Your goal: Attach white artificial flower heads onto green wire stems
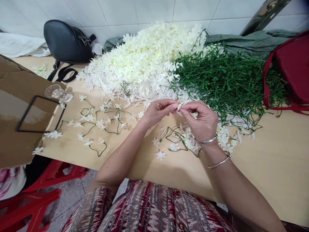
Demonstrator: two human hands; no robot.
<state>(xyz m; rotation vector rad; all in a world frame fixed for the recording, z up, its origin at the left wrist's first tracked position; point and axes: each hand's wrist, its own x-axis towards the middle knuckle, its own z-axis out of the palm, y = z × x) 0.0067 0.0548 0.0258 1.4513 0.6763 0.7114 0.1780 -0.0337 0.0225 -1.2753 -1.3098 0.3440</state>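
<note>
Brown cardboard box (14, 96) is seen at the left end of a pale worktop (272, 161), with red plastic stools (41, 206) on the floor below and a clear cup (63, 95) just beside the cardboard. Behind the cup, near the back edge, a black bag (65, 42) is propped with its strap trailing. Green stems tipped with white flowers, the finished-looking sprigs (100, 124), are spread between the cup and the wearer's left arm, some near the front edge. Along the back edge, a large heap of white blossoms (149, 54) is piled towards the tiled wall. In front of the heap, above the middle of the worktop, a small white flower (179, 107) is pinched by the left hand (160, 111) between thumb and fingertips; it is gripped from the other side by the right hand (201, 117), whose thumb and forefinger are closed on it. Two silver bangles (218, 162) are worn on the right wrist. Loose flowers (160, 155) and bent stems are scattered beneath the hands. Farther right, a tangle of green stems (224, 77) is heaped, backed by grey-green cloth (248, 42), and a red bag (294, 67) is placed beside it.
</note>
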